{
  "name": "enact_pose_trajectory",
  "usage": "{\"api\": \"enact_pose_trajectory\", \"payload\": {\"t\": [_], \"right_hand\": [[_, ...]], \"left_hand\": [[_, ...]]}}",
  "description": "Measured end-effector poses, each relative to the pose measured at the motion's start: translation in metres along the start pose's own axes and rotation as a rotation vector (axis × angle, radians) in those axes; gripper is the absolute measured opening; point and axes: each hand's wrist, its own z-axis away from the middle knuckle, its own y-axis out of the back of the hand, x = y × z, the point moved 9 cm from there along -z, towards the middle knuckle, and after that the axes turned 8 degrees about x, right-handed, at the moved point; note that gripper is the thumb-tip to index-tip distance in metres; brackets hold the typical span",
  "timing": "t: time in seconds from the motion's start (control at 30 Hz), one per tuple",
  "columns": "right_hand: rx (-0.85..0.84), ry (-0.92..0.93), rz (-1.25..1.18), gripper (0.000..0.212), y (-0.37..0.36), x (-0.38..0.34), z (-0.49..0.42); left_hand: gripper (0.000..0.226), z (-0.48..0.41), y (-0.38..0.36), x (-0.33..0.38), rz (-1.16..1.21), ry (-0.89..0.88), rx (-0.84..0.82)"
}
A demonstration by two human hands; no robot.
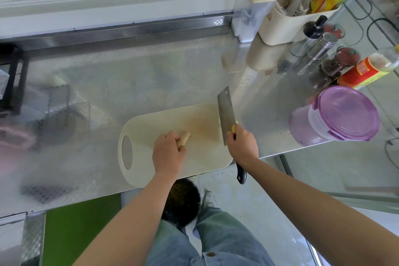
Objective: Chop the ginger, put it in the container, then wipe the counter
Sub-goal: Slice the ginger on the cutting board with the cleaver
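A tan piece of ginger (185, 136) lies on the cream cutting board (151, 127) near the counter's front edge. My left hand (168, 151) holds the ginger down, with its fingers curled over the near end. My right hand (243, 144) grips the handle of a steel cleaver (225, 114). The blade is raised over the board's right edge, to the right of the ginger and apart from it. A clear container with a purple lid (343, 113) stands on the counter at the right, lid on.
The steel counter (151, 71) runs back to a window sill. Bottles, shakers (319, 47) and a cream caddy (287, 21) crowd the back right. A red-labelled bottle (364, 71) lies behind the container. A black rack (13, 80) is at the left edge.
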Motion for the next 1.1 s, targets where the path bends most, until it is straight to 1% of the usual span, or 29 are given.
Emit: {"api": "enact_pose_trajectory", "payload": {"t": [0.03, 0.07, 0.1, 0.13, 0.17, 0.2, 0.3, 0.37, 0.5, 0.57, 0.67, 0.77, 0.9, 0.97, 1.1], "right_hand": [[0.002, 0.006, -0.012, 0.023, 0.001, -0.001, -0.001], [-0.022, 0.03, -0.039, 0.022, -0.001, -0.004, 0.0], [-0.061, 0.072, -0.058, 0.016, -0.004, -0.009, 0.001], [-0.094, 0.11, -0.06, 0.016, -0.007, -0.013, 0.004], [-0.106, 0.132, -0.05, 0.021, -0.009, -0.014, 0.004], [-0.099, 0.124, -0.035, 0.023, -0.009, -0.012, 0.003], [-0.024, 0.04, -0.013, 0.012, -0.002, 0.001, -0.004], [-0.008, 0.028, -0.015, 0.018, 0.003, 0.004, -0.005], [-0.101, 0.156, -0.083, 0.024, -0.004, -0.018, 0.003], [-0.164, 0.234, -0.062, 0.02, -0.011, -0.034, 0.011], [-0.196, 0.313, 0.013, 0.024, -0.021, -0.05, 0.019], [-0.212, 0.319, 0.095, 0.023, -0.029, -0.053, 0.023], [-0.236, 0.33, 0.107, 0.022, -0.037, -0.055, 0.027], [-0.25, 0.349, 0.125, 0.024, -0.039, -0.057, 0.028], [-0.25, 0.362, 0.137, 0.032, -0.037, -0.064, 0.029]], "left_hand": [[0.018, 0.0, 0.0, -0.001, 0.005, 0.005, 0.001], [0.018, 0.0, -0.001, -0.001, 0.008, 0.009, 0.0], [0.018, 0.0, -0.001, -0.001, 0.012, 0.01, -0.003], [0.018, 0.0, -0.002, -0.001, 0.017, 0.009, -0.007], [0.018, 0.0, -0.002, 0.0, 0.021, 0.006, -0.009], [0.019, 0.0, -0.003, 0.002, 0.026, 0.002, -0.009], [0.019, -0.001, -0.003, 0.006, 0.031, -0.012, -0.008], [0.018, -0.001, -0.004, 0.007, 0.013, -0.03, -0.023], [0.019, -0.002, -0.004, 0.009, -0.021, -0.057, -0.029], [0.022, -0.001, -0.001, 0.01, -0.037, -0.065, -0.016], [0.033, 0.001, 0.004, 0.009, -0.052, -0.062, 0.009], [0.031, 0.002, 0.004, 0.005, -0.02, -0.069, 0.003], [0.022, 0.003, 0.006, 0.001, 0.001, -0.097, 0.001], [0.022, 0.003, 0.007, -0.002, 0.014, -0.083, 0.001], [0.027, 0.004, 0.008, -0.006, 0.044, -0.085, -0.018]]}}
